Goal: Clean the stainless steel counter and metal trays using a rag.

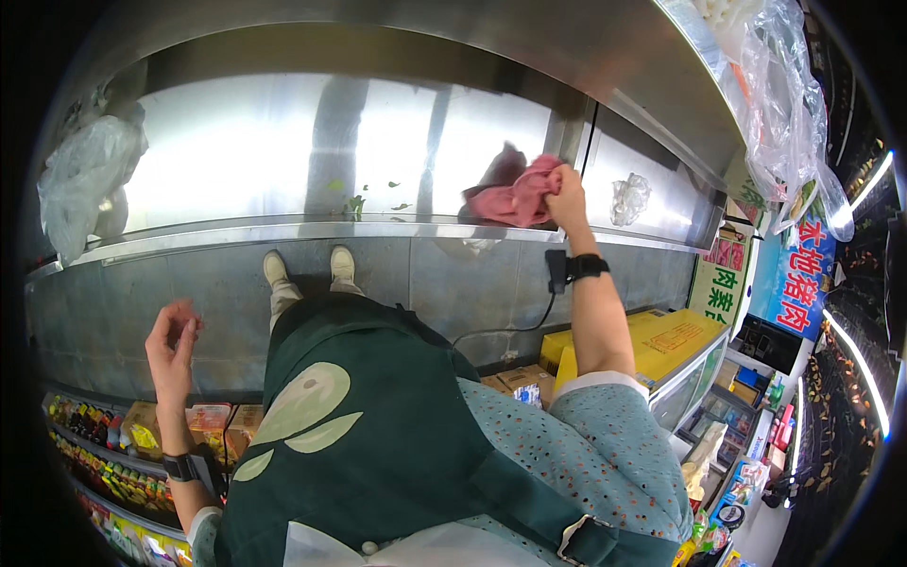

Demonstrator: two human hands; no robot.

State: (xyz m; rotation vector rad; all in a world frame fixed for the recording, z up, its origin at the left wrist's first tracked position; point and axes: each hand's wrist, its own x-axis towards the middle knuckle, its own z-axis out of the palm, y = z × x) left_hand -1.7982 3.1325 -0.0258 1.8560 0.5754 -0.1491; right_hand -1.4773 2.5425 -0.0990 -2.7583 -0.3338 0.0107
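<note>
My right hand [568, 200] is closed on a crumpled pink cloth [515, 203]. The cloth lies against the shiny steel counter [255, 151], close to its front lip, and casts a dark reflection. Scraps of green leaf [355, 206] are scattered on the steel to the left of the cloth. Away from the counter, at lower left, my left hand [172, 342] hangs in the air with loosely curled fingers and nothing visible in it. Its fingertips are slightly blurred.
A clear plastic bag [85, 180] sits at the counter's left end; a crumpled one [630, 198] lies right of the cloth. More bags [779, 104] hang at upper right. Bottles fill shelves [104, 435] at lower left. A yellow box [661, 350] stands below my right arm.
</note>
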